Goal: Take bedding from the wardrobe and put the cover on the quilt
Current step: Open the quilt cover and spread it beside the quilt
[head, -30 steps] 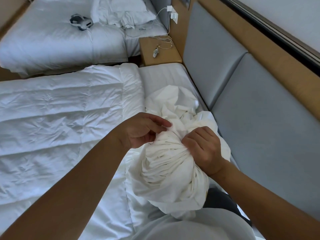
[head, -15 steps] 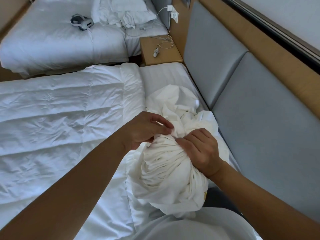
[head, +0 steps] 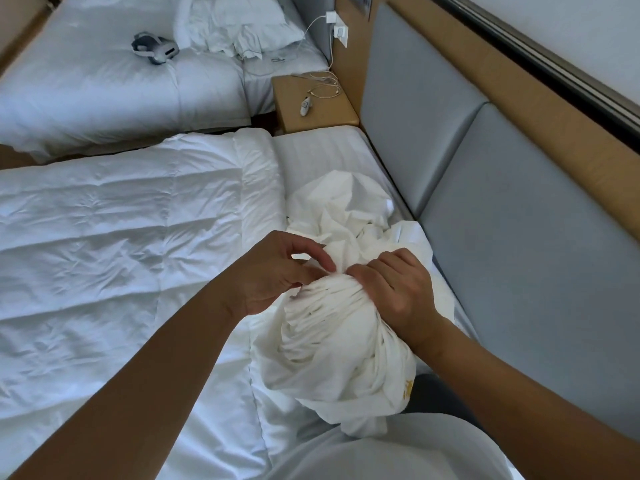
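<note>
A white quilt (head: 121,254) lies spread flat over the near bed, filling the left half of the view. A cream duvet cover (head: 332,341) is bunched into gathered folds in front of me, its loose end piled toward the headboard. My right hand (head: 394,289) grips the gathered folds from the right, fingers curled round them. My left hand (head: 280,268) is at the bunch's top left; its fingers are curled and pinch a fold next to the right hand's knuckles.
A grey padded headboard (head: 502,202) runs along the right. A wooden nightstand (head: 311,105) with cables stands beyond the bed. The far bed (head: 104,91) carries a headset (head: 152,50) and crumpled pillows (head: 239,26). Bare striped mattress sheet (head: 329,154) shows past the quilt.
My left hand's fingers have lifted and spread a little off the bunch, then reach for a fold. My right hand has shifted slightly left along the gathered cover.
</note>
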Available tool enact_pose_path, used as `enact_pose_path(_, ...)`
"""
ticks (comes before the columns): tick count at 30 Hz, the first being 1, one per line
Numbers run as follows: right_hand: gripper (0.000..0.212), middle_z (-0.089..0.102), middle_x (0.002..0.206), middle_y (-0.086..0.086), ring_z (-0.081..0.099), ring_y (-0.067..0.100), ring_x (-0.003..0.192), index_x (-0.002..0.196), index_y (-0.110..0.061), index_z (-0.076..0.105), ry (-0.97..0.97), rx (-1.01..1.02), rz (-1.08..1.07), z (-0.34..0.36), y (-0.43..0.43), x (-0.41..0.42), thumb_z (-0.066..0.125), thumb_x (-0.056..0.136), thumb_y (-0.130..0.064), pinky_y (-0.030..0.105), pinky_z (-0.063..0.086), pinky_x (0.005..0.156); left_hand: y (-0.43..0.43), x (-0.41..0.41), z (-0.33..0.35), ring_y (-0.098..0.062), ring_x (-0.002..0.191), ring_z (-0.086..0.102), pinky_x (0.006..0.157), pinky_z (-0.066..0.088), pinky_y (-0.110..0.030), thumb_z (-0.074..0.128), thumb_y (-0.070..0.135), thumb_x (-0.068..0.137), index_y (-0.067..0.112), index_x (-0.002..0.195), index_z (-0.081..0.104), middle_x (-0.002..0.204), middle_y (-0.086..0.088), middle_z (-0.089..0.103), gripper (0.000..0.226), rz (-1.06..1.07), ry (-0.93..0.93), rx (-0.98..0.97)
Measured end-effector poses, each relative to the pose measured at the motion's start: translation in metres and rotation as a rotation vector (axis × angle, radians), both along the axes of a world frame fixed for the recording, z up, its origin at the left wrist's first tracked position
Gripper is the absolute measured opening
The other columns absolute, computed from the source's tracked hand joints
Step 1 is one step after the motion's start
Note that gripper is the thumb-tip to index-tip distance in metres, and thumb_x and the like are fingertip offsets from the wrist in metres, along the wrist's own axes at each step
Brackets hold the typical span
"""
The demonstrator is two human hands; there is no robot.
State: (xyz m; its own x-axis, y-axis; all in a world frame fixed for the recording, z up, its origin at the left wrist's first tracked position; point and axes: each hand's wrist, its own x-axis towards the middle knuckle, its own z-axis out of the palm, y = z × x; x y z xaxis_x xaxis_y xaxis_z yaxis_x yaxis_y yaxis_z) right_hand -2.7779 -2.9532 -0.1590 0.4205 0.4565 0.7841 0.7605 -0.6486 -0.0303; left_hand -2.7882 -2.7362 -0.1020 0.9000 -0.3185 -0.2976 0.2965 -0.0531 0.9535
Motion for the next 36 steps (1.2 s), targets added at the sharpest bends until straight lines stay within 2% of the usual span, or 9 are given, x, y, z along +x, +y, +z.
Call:
enact_pose_path(2, 0.009, 0.058, 0.057, 0.006, 0.054, 0.023, 0.050, 0.077, -0.002, 0.075, -0.004, 0.013, 0.002, -0.003, 0.000, -0.003, 0.079, 0.084, -0.005, 0.038, 0.046, 0.052, -0.001, -0.003, 0.001, -0.021, 0.104, 0.070, 0.089, 0.055, -0.028, 0.074, -0.007, 0.082, 0.018, 0.087, 0.082, 0.103, 0.000, 0.076, 0.027, -0.062, -0.079, 0.153)
enact_pose_path(7, 0.010, 0.060, 0.058, 0.007, 0.056, 0.024, 0.050, 0.074, -0.001, 0.074, -0.019, 0.041, 0.012, -0.007, -0.004, -0.005, 0.080, 0.082, 0.000, 0.038, 0.047, 0.052, -0.001, -0.004, 0.011, -0.003, 0.099, 0.070, 0.086, 0.053, -0.019, 0.075, 0.009, 0.087, 0.025, 0.100, 0.082, 0.100, 0.012, 0.077, 0.022, -0.216, -0.071, 0.312)
enact_pose_path(12, 0.009, 0.063, 0.063, 0.008, 0.058, 0.025, 0.054, 0.076, -0.002, 0.075, -0.034, 0.029, 0.052, -0.006, -0.006, -0.007, 0.080, 0.080, 0.004, 0.037, 0.047, 0.056, 0.000, 0.003, 0.011, -0.026, 0.118, 0.066, 0.106, 0.051, -0.038, 0.073, -0.012, 0.080, 0.012, 0.120, 0.074, 0.117, -0.001, 0.075, 0.047, -0.125, 0.071, 0.187)
enact_pose_path(19, 0.008, 0.063, 0.064, 0.008, 0.059, 0.025, 0.056, 0.077, -0.003, 0.075, -0.038, 0.017, 0.075, -0.006, -0.008, -0.009, 0.079, 0.082, 0.001, 0.037, 0.047, 0.057, -0.008, 0.004, 0.000, -0.027, 0.113, 0.069, 0.093, 0.058, -0.033, 0.056, -0.028, 0.078, 0.005, 0.115, 0.073, 0.120, -0.014, 0.072, 0.053, 0.034, 0.265, -0.139)
enact_pose_path(27, 0.004, 0.067, 0.070, 0.007, 0.062, 0.025, 0.060, 0.088, -0.003, 0.078, -0.010, -0.005, 0.075, -0.010, -0.008, -0.009, 0.080, 0.084, -0.002, 0.039, 0.050, 0.060, -0.008, 0.000, -0.009, -0.024, 0.113, 0.070, 0.087, 0.060, -0.031, 0.054, -0.017, 0.064, 0.006, 0.116, 0.073, 0.127, -0.016, 0.069, 0.060, 0.135, 0.383, -0.374)
enact_pose_path(30, 0.004, 0.067, 0.070, 0.007, 0.061, 0.024, 0.061, 0.090, -0.002, 0.078, -0.014, -0.007, 0.071, -0.010, -0.008, -0.009, 0.078, 0.086, -0.002, 0.039, 0.050, 0.061, -0.007, -0.003, -0.012, -0.029, 0.113, 0.069, 0.092, 0.059, -0.035, 0.050, -0.018, 0.068, 0.011, 0.113, 0.077, 0.130, -0.018, 0.067, 0.060, 0.133, 0.421, -0.463)
enact_pose_path(32, 0.004, 0.066, 0.070, 0.007, 0.061, 0.024, 0.060, 0.090, -0.002, 0.078, -0.020, 0.000, 0.060, -0.010, -0.008, -0.009, 0.078, 0.086, -0.002, 0.039, 0.049, 0.061, -0.006, -0.005, -0.017, -0.029, 0.104, 0.072, 0.084, 0.062, -0.035, 0.046, -0.020, 0.070, 0.013, 0.106, 0.080, 0.121, -0.017, 0.071, 0.060, 0.150, 0.432, -0.521)
enact_pose_path(34, 0.002, 0.065, 0.068, 0.007, 0.060, 0.024, 0.059, 0.087, -0.002, 0.078, -0.026, 0.005, 0.053, -0.010, -0.008, -0.009, 0.078, 0.086, -0.001, 0.039, 0.049, 0.060, -0.005, -0.007, -0.021, -0.023, 0.091, 0.075, 0.069, 0.061, -0.029, 0.041, -0.023, 0.076, 0.012, 0.092, 0.082, 0.104, -0.014, 0.076, 0.056, 0.145, 0.371, -0.422)
enact_pose_path(36, 0.003, 0.065, 0.067, 0.007, 0.060, 0.024, 0.058, 0.083, -0.002, 0.077, -0.038, 0.014, 0.052, -0.011, -0.008, -0.010, 0.077, 0.086, -0.001, 0.038, 0.048, 0.059, -0.005, -0.010, -0.018, -0.014, 0.085, 0.073, 0.068, 0.056, -0.023, 0.044, -0.014, 0.085, 0.013, 0.088, 0.082, 0.093, -0.008, 0.077, 0.047, 0.068, 0.241, -0.154)
